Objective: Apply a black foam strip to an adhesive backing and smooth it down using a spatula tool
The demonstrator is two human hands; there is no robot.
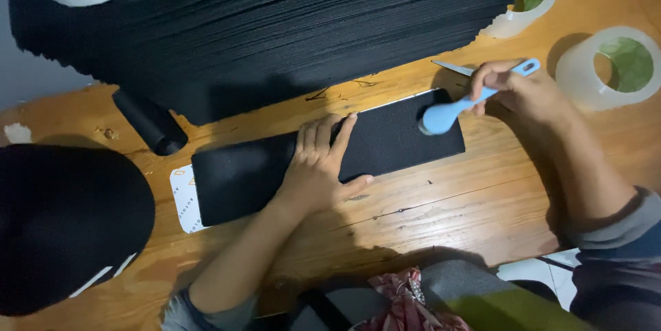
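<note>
Wooden counter point(441, 200), tape rolls off to the right. Left hand point(318, 166) lies flat and open on the black sheet point(275, 166), pinning it mid-strip. Right hand point(513, 87) grips a blue brush point(454, 107), head on the sheet's right end. Best to hold firm and stroke lengthwise. Sheet's long axis runs left-right, right end tilted slightly away.

A worn wooden desk point(441, 214) with scratched, glossy planks filled the view under dim, warm light. Pale tiled floor point(544, 276) showed at its lower edge, a grey wall point(27, 69) at left.
</note>
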